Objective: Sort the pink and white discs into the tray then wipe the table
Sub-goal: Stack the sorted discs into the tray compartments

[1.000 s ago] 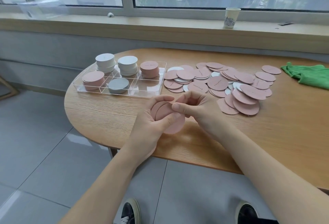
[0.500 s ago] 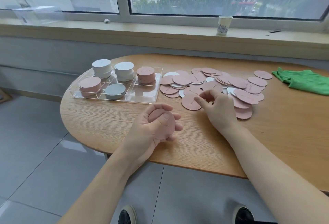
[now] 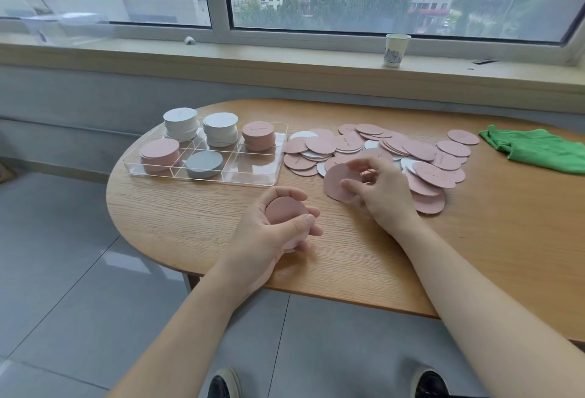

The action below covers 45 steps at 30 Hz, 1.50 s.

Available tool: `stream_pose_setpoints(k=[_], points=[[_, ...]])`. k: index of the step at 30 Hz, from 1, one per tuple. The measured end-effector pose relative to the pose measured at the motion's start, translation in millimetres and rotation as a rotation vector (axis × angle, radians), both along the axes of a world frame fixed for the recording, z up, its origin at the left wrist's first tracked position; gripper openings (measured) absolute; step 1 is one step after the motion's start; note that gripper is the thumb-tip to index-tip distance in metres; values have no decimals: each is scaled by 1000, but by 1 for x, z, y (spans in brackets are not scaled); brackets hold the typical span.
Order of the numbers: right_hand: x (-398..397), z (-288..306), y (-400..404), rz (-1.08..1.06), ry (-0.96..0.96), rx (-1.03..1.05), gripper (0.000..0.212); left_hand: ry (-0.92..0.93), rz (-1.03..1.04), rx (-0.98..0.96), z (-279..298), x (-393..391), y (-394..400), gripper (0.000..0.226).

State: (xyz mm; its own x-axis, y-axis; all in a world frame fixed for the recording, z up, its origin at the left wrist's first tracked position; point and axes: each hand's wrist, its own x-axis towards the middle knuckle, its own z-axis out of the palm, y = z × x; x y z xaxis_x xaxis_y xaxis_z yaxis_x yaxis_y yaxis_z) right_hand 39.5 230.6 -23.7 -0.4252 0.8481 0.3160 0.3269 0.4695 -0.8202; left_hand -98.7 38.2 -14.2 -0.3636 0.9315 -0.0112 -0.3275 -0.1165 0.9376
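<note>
Left hand (image 3: 272,233) fingers clasp a pink stack (image 3: 285,212); right hand (image 3: 380,188) fingers pinch 1 pink disc (image 3: 337,184).

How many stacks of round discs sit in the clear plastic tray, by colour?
Pink disc stacks: 2, far right and near left.
White disc stacks: 3, far left, far middle and the shaded near middle.
Total: 5 stacks in the clear plastic tray.
</note>
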Motion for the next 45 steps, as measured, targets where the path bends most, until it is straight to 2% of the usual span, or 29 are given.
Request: stream_pose_setpoints(k=[3, 6, 8, 10, 15, 18, 21, 25, 30, 33, 36, 39, 45], points=[[6, 2, -3, 75, 271, -134, 24, -6, 30, -1, 2, 2, 0, 45], [6, 11, -15, 302, 551, -360, 19, -20, 52, 5, 3, 2, 0, 53], [5, 16, -24, 415, 646, -484, 15, -21, 59, 14, 4, 1, 1, 60], [3, 17, -33, 489, 610, -491, 14, -11, 58, 14, 4, 2, 0, 63], [-1, 13, -50, 575, 364, -352, 19, -9, 53, 14, 6, 2, 0, 59], [-1, 12, -53, 592, 276, -311, 14, -37, 36, 22, 4, 1, 1, 45], [-1, 10, -55, 537, 231, -271, 17, -55, 4, 28, 3, 1, 2, 31], [3, 11, -57, 437, 249, -172, 27, -48, -38, 26, 4, 0, 0, 25], [34, 21, -42, 128, 314, -69, 18, -46, -36, -5, 8, 5, 6, 21], [61, 24, -25, -65, 186, 61, 14, -41, -31, -6, 8, 17, 15, 19], [86, 22, 4, -220, -24, 134, 20, -43, -41, 3, 7, 32, 24, 19], [108, 13, 35, -383, -176, 93, 36, -41, -63, 9, 6, 48, 34, 18], [113, 4, 50, -418, -117, -94, 43, -13, -92, 5, 4, 67, 46, 19]])
